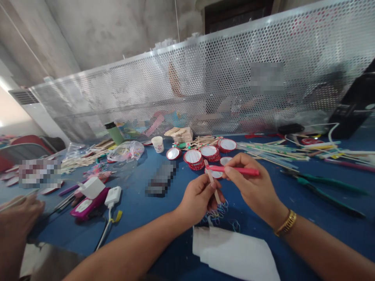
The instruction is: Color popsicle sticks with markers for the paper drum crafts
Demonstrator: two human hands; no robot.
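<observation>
My left hand (202, 195) pinches a flat wooden craft stick (215, 187) held up at a slant. The stick's upper end has a red patch. In my right hand (249, 183) is a red marker (243, 170), its tip against or very near that red end. Behind the hands stand stacks of round red-rimmed discs (193, 157) with pale tops. Below my left hand lies a tangle of thin pale cord loops (218, 212). A white cloth or paper piece (234, 251) lies close to me.
Green-handled pliers (328, 195) and several thin sticks (272, 152) lie at right. A blurred dark phone-like object (160, 179), a paper cup (158, 144), a green bottle (115, 133) and white charger (93, 188) stand left. Another person's hand (23, 210) works at far left. A perforated metal screen (131, 93) borders the table.
</observation>
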